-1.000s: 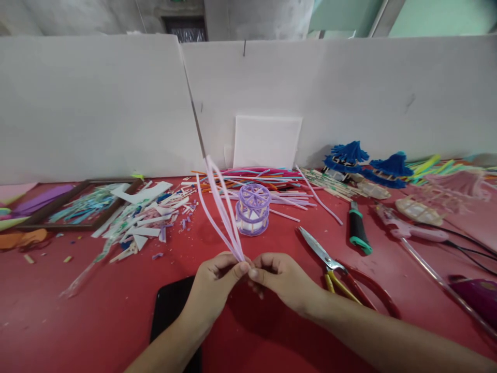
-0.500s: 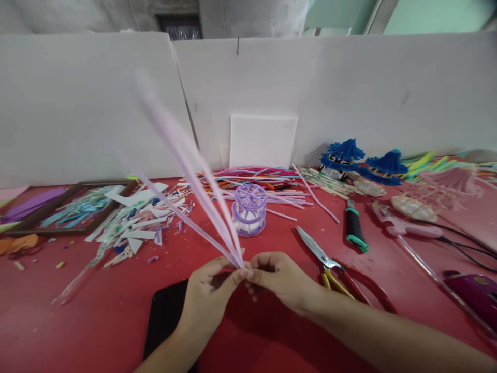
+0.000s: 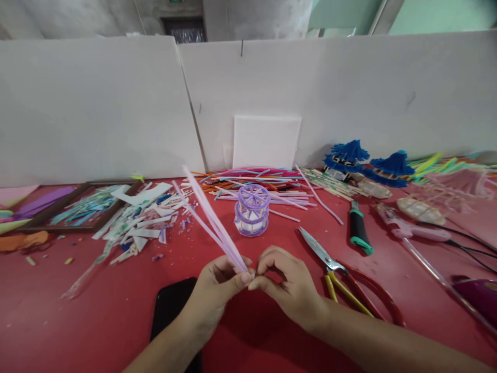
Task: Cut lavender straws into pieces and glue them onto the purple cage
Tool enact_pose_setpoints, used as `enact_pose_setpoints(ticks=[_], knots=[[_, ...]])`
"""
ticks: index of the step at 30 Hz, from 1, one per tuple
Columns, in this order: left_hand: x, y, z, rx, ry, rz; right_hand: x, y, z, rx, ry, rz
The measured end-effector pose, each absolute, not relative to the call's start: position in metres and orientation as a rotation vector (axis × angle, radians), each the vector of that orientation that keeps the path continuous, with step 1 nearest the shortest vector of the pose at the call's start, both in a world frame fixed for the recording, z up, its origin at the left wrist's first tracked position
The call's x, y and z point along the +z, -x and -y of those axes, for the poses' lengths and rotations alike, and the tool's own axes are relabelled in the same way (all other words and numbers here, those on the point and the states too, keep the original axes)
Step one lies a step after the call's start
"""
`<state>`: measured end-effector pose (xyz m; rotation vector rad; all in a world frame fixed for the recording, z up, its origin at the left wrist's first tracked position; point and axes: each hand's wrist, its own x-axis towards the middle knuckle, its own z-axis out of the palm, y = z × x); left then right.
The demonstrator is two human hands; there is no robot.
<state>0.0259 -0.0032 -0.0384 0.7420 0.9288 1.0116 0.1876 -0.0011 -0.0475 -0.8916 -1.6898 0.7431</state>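
Observation:
A bunch of light purple pipe cleaners is pinched at its lower end between the thumb and fingers of my left hand. The strands fan up and to the left. My right hand has its thumb and forefinger closed at that same end, against the left fingertips; what lies between them is too small to make out. Just beyond my hands, a small round purple and white structure with two ringed tiers and a spoked top stands upright on the red table.
Scissors, a utility knife and a pink glue gun lie on the right. A black phone is partly under my left forearm. Scraps lie left, loose pipe cleaners behind, blue-roofed models back right.
The pipe cleaners have swung down and lean lower, with less blur. My right fingertips have shifted slightly away from the left ones. The view has moved a little.

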Motion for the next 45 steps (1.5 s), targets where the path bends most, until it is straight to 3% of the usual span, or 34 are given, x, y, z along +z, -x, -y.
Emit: enact_pose_setpoints(ticks=[28,45], knots=[[-0.038,-0.025,-0.003,0.966,-0.520,-0.944,-0.046,-0.197,-0.002,0.457,0.620,1.928],[-0.046,-0.021,-0.003,1.012,-0.955,-0.986,-0.050,-0.191,0.001,0.413,0.776,1.820]])
